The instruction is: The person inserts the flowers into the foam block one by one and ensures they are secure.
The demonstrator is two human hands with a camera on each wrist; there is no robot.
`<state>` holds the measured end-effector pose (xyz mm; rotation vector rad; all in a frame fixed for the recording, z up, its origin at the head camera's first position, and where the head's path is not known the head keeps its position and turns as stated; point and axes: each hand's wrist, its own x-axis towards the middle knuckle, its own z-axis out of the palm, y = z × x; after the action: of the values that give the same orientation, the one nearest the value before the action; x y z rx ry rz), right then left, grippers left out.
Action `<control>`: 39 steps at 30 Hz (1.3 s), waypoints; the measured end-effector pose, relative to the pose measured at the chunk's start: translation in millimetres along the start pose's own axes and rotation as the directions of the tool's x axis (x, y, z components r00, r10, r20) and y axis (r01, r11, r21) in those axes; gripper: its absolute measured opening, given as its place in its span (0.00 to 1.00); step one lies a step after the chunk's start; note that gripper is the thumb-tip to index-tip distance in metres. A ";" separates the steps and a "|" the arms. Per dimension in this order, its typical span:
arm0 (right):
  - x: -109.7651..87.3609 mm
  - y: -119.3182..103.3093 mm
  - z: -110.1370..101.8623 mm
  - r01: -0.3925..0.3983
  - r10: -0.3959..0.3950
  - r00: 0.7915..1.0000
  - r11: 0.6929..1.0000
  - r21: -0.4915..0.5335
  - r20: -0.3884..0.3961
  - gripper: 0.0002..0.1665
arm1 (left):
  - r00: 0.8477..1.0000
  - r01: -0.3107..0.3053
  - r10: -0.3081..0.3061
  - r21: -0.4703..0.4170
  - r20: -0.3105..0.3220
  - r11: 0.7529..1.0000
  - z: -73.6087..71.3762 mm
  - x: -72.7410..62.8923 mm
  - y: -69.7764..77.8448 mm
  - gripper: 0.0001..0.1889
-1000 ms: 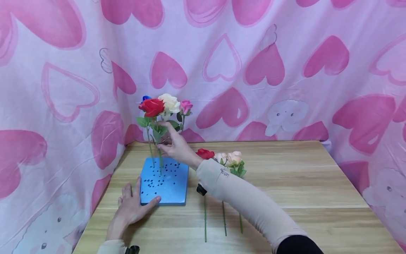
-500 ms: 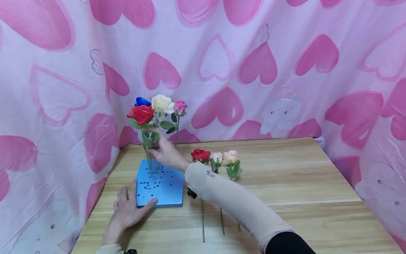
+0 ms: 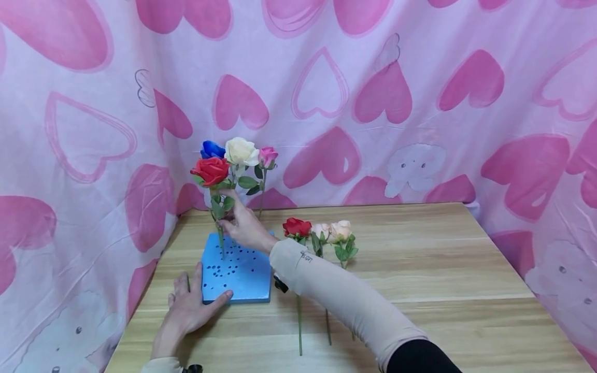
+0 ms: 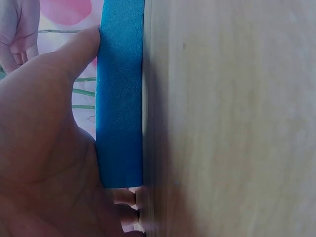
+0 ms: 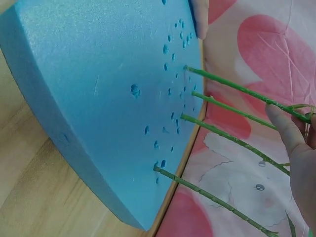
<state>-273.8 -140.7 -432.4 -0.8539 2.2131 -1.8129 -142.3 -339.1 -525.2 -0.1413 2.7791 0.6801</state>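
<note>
Head view shows our right hand (image 3: 242, 223) with its grip pinched on a red rose (image 3: 211, 171), near the leaves below the bloom. The rose stands over the left half of a blue block (image 3: 254, 286). From the right wrist, its green stem (image 5: 232, 88) meets the holed face; how deep it sits, we cannot tell.

We judge the rose light, its stem thin and springy, its petals soft and easily crushed, so we would hold it low on bare stem, clear of the leaves. The block looks like foam, light enough to slide. Our left hand (image 3: 187, 310) lies at its near left corner, fingers spread along the side, thumb resting on the near edge.

Beyond the grip, a blue rose (image 3: 212, 149), a white rose (image 3: 241, 152) and a pink rose (image 3: 268, 157) stand in the block. Rightward on the counter (image 3: 434, 254) lie another red flower (image 3: 297, 227) and two pale roses (image 3: 341, 231), partly behind our sleeve (image 3: 345, 295).
</note>
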 end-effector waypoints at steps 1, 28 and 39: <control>0.2 0.2 0.5 0.003 -0.003 1.000 1.000 0.000 0.001 0.47 | 1.000 0.001 -0.001 0.001 0.001 1.000 -0.3 -0.5 0.1 0.72; -1.2 18.2 6.0 0.018 -0.016 1.000 0.996 -0.093 0.018 0.41 | 0.999 -0.024 0.024 -0.001 -0.032 1.000 -3.2 -2.8 7.2 0.71; -5.6 22.0 9.1 0.019 -0.023 0.999 0.988 -0.153 -0.025 0.49 | 1.000 -0.013 0.012 -0.014 -0.028 1.000 -0.2 -6.4 3.9 0.71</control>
<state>-272.2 -143.2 -456.6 -0.8887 2.3944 -1.6908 -136.9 -335.5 -521.5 -0.1370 2.8046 0.7057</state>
